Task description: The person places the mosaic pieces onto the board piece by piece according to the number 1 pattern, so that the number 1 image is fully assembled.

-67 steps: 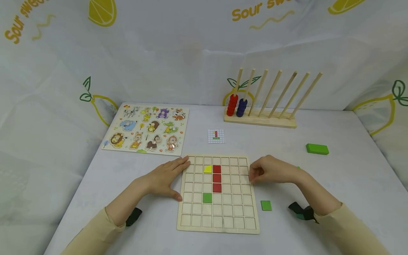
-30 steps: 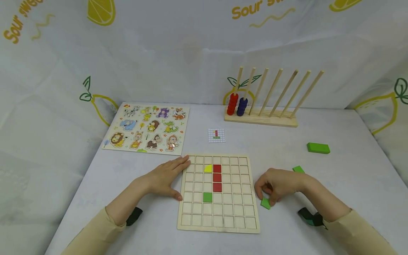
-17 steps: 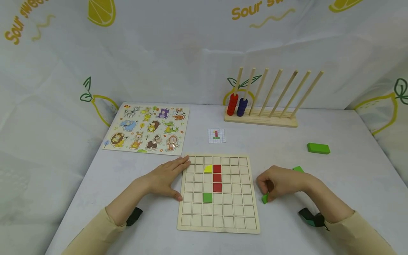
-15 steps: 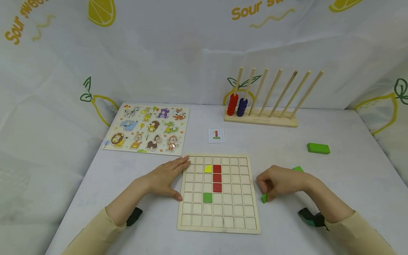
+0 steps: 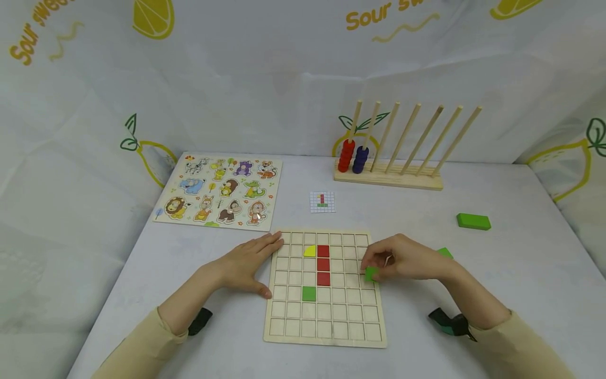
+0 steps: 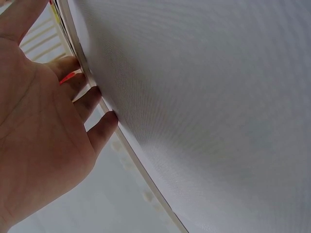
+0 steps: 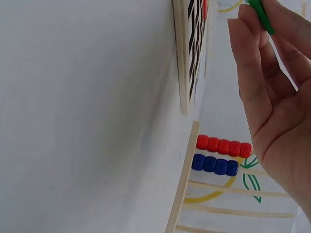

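Observation:
My right hand (image 5: 402,256) pinches a small green square tile (image 5: 371,273) between thumb and fingers, over the right edge of the wooden grid board (image 5: 350,310). In the right wrist view the same green tile (image 7: 262,16) shows edge-on between the fingertips. My left hand (image 5: 243,263) lies with fingers spread against the board's left edge; its fingertips (image 6: 103,127) touch that edge in the left wrist view. Set in the board's squares are a yellow quarter-round tile (image 5: 310,251), a column of three red tiles (image 5: 323,265) and one green tile (image 5: 309,293).
Behind the board lies a small printed pattern card (image 5: 322,202). An animal puzzle (image 5: 215,192) sits at the back left, and a peg abacus (image 5: 388,179) stands at the back right. A green block (image 5: 473,221) and another green tile (image 5: 445,253) lie on the right.
My right hand reached down to the green tile right of the board, pinched it and lifted it up and left to the board's right edge. The left hand has stayed still.

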`<state>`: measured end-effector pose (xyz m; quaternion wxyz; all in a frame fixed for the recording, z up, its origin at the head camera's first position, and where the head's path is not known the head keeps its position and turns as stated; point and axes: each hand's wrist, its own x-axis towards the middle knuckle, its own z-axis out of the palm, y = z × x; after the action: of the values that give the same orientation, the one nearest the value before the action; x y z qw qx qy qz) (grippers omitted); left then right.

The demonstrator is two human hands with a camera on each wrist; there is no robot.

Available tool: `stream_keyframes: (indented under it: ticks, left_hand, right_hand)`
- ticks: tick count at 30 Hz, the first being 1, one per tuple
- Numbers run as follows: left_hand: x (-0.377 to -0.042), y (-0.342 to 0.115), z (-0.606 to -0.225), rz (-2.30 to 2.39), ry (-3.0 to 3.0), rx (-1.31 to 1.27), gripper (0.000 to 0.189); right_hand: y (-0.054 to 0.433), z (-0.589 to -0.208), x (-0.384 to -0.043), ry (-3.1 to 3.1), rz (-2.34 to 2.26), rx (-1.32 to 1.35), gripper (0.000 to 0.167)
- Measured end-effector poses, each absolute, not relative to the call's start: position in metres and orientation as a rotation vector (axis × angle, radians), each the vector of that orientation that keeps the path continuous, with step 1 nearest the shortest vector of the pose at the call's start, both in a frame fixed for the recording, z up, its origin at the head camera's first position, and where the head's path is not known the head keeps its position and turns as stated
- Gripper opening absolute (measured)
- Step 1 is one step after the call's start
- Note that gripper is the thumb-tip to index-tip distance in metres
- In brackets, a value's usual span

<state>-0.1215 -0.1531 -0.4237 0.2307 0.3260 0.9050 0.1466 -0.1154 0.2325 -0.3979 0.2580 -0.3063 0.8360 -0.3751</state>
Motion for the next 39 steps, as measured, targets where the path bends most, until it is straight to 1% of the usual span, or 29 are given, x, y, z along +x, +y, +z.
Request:
stream_keyframes:
  ticks: [7,22,26,33,39]
  left_hand:
    - [-0.121,-0.153,-0.423,0.395,2.487,0.889,0.114]
    - [-0.123,-0.154,-0.425,0.391,2.485,0.903,0.114]
    - [-0.123,-0.154,-0.426,0.393,2.485,0.913,0.114]
    - [-0.123,-0.153,-0.426,0.403,2.481,0.906,0.114]
    - [-0.123,-0.153,-0.426,0.398,2.487,0.908,0.114]
  right_hand:
    - [0.206,-0.395,-0.117,2.354,-1.099,-0.742,0.016]
    - [0.155,-0.394,-0.119,2.281,-1.172,-0.799,0.013]
    - [0.145,-0.398,-0.119,2.224,-1.129,-0.798,0.010]
    - [0.134,-0.405,-0.113,2.236,-0.986,-0.761,0.014]
    - [0.131,-0.409,-0.112,2.251,-0.921,-0.800,0.014]
